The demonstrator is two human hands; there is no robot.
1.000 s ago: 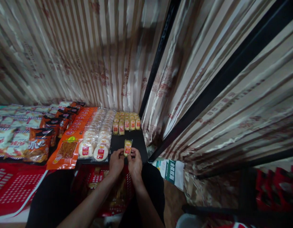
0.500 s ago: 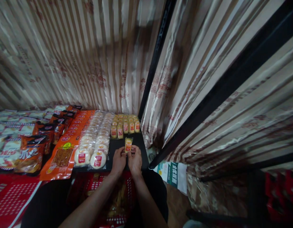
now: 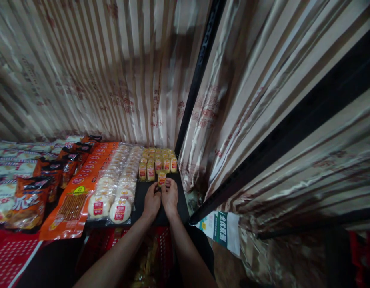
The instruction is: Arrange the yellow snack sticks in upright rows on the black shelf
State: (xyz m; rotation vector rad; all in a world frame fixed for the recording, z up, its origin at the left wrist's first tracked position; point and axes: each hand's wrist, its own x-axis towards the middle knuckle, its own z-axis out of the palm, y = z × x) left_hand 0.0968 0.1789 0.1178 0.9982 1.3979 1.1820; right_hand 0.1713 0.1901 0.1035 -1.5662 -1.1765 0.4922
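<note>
A small yellow wrapped snack packet (image 3: 161,177) with a red and white label stands upright just in front of the rows of matching snack packets (image 3: 159,163) on the black shelf (image 3: 141,200). My right hand (image 3: 170,198) pinches its lower right edge, thumb on the front. My left hand (image 3: 151,203) is closed, its fingertips at the packet's lower left edge. To the left lie two rows of round white crackers (image 3: 121,209) in clear wrappers.
Orange bags of stick snacks (image 3: 72,204), orange-brown snack bags (image 3: 29,202) and white bags (image 3: 3,196) line the shelf's left. A red basket (image 3: 167,244) with yellow packets is below my arms, another red basket (image 3: 11,252) at lower left. A black post (image 3: 199,76) and curtain (image 3: 127,80) stand behind.
Both hands have moved the snack packet away from me, up to the front of the matching rows. The view has shifted slightly, so the shelf appears lower.
</note>
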